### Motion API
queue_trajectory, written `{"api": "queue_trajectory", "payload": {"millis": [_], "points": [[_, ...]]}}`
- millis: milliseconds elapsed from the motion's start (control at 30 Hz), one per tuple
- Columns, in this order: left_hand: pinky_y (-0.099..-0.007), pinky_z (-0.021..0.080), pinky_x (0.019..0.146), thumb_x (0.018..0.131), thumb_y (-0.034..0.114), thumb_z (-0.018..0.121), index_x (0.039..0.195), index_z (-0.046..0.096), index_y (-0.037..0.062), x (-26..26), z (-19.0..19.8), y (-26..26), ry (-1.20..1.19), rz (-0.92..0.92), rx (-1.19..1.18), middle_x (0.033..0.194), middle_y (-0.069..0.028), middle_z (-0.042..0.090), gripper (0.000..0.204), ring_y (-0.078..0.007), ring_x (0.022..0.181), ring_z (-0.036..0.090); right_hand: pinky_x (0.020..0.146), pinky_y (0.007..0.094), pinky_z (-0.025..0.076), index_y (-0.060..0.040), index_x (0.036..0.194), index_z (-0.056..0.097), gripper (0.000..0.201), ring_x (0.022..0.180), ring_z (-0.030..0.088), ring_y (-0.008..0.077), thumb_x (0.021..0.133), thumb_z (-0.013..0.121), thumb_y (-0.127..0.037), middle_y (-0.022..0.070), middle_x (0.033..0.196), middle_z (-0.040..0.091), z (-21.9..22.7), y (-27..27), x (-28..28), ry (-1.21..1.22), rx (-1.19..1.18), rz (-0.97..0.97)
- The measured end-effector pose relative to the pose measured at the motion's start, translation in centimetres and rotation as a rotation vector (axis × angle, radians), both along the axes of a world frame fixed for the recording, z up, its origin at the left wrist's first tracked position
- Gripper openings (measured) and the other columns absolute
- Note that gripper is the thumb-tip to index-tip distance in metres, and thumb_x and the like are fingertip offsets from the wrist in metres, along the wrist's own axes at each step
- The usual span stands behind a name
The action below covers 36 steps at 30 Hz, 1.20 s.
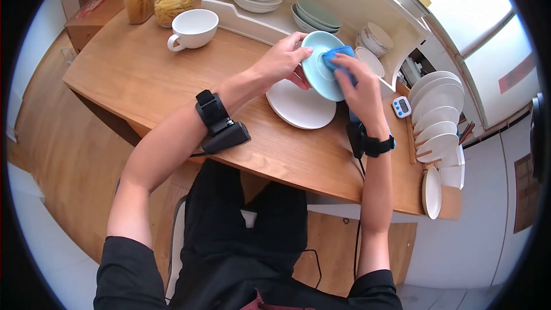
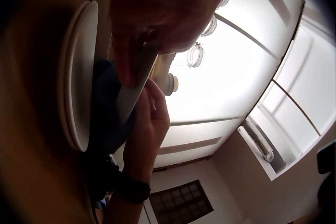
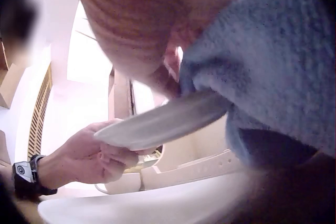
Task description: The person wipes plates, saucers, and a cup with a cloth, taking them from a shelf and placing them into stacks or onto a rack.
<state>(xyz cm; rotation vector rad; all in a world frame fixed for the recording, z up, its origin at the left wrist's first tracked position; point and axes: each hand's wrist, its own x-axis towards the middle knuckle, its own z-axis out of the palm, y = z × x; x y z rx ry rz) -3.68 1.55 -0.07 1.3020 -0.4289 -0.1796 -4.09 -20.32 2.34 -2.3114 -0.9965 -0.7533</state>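
Observation:
My left hand (image 1: 282, 61) grips a small light-blue saucer (image 1: 317, 76) by its left rim, thumb on the upper face, and holds it tilted above the table. A blue cloth (image 1: 337, 53) lies against the saucer's right side, held by my right hand (image 1: 363, 87). In the right wrist view the textured cloth (image 3: 273, 61) folds round the saucer's edge and hangs below it. Beneath the saucer, white plates (image 1: 293, 110) lie stacked on the wooden table. The left wrist view is dark, with the saucer (image 2: 131, 95) seen edge-on between both hands.
A white cup (image 1: 195, 28) stands at the back left, near jars of pasta (image 1: 175, 7). Behind my hands a cream shelf (image 1: 229, 20) holds bowls and plates. On the right are a timer (image 1: 401, 107) and a wooden rack of upright plates (image 1: 439, 95).

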Motion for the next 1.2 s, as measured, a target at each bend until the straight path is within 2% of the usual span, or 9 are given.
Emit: {"api": "queue_trajectory", "payload": {"millis": [167,367,500,667,733,767,833,933,1200], "points": [[-0.0302,0.058,0.057,0.101,0.026,0.046,0.133,0.040,0.0011,0.5,-1.0,0.2,0.008,0.050,-0.008,0.090,-0.0091,0.063,0.041,-0.0156,0.068,0.066,0.091,0.0390,0.049,-0.0048,0.114,0.066,0.032,0.105,0.061,0.0330,0.084,0.059,0.001,0.0151,0.123,0.063,0.0,0.8,-1.2,0.139,-0.094,0.023],[-0.0295,0.057,0.059,0.101,0.026,0.045,0.130,0.043,0.0021,1.0,-1.2,-0.1,-0.011,0.164,-0.093,0.091,-0.0089,0.063,0.038,-0.0153,0.069,0.065,0.086,0.0358,0.050,-0.0035,0.100,0.071,0.028,0.100,0.063,0.0295,0.080,0.055,0.008,0.0132,0.116,0.066,0.2,0.2,-0.7,0.130,-0.050,0.103],[-0.0298,0.058,0.063,0.101,0.028,0.045,0.131,0.044,0.0041,0.9,-0.9,0.2,-0.037,0.206,-0.138,0.092,-0.0081,0.063,0.038,-0.0152,0.072,0.066,0.083,0.0350,0.050,-0.0022,0.097,0.071,0.027,0.095,0.064,0.0293,0.079,0.054,0.007,0.0121,0.107,0.068,0.7,-0.6,-0.6,0.071,-0.008,-0.048],[-0.0280,0.058,0.060,0.100,0.029,0.047,0.133,0.043,0.0042,0.7,-0.7,0.4,-0.035,0.069,-0.064,0.090,-0.0062,0.063,0.042,-0.0127,0.070,0.065,0.082,0.0346,0.050,-0.0019,0.099,0.072,0.027,0.092,0.064,0.0295,0.079,0.055,0.005,0.0139,0.105,0.067,0.2,-1.5,0.4,-0.033,0.059,-0.174],[-0.0257,0.057,0.055,0.099,0.032,0.048,0.135,0.043,0.0026,0.3,-0.5,0.4,-0.026,-0.123,0.035,0.088,-0.0057,0.063,0.047,-0.0114,0.067,0.065,0.081,0.0338,0.051,-0.0015,0.100,0.071,0.026,0.091,0.065,0.0290,0.080,0.056,0.004,0.0148,0.104,0.067,0.2,-1.5,0.5,-0.027,0.092,-0.227],[-0.0257,0.057,0.055,0.099,0.032,0.048,0.135,0.043,0.0026,0.0,-0.4,0.2,-0.021,-0.123,0.039,0.088,-0.0057,0.063,0.047,-0.0114,0.067,0.065,0.081,0.0334,0.051,-0.0012,0.101,0.071,0.026,0.091,0.065,0.0287,0.080,0.056,0.003,0.0153,0.103,0.067,0.2,-1.4,0.5,-0.024,0.107,-0.253],[-0.0239,0.056,0.051,0.099,0.034,0.049,0.136,0.044,0.0012,-0.5,-0.3,-0.5,-0.025,-0.218,0.065,0.086,-0.0059,0.064,0.050,-0.0114,0.065,0.065,0.080,0.0343,0.051,-0.0014,0.101,0.071,0.025,0.090,0.065,0.0290,0.081,0.057,0.003,0.0146,0.103,0.067,0.2,-1.0,0.2,-0.021,0.115,-0.236],[-0.0239,0.056,0.051,0.100,0.035,0.049,0.133,0.045,0.0013,-0.6,-0.5,-0.9,-0.008,-0.215,0.047,0.084,-0.0055,0.064,0.048,-0.0114,0.066,0.065,0.080,0.0359,0.052,-0.0021,0.101,0.071,0.025,0.091,0.064,0.0294,0.080,0.059,0.004,0.0128,0.103,0.066,0.0,0.1,-0.2,-0.193,0.031,-0.123],[-0.0250,0.057,0.055,0.101,0.032,0.047,0.114,0.053,0.0050,0.1,-1.0,-0.4,-0.004,-0.140,-0.013,0.082,-0.0026,0.060,0.031,-0.0107,0.066,0.063,0.078,0.0346,0.050,-0.0017,0.099,0.069,0.024,0.092,0.062,0.0283,0.080,0.057,0.007,0.0109,0.101,0.065,-0.6,2.5,-1.7,-0.045,0.016,0.174]]}}
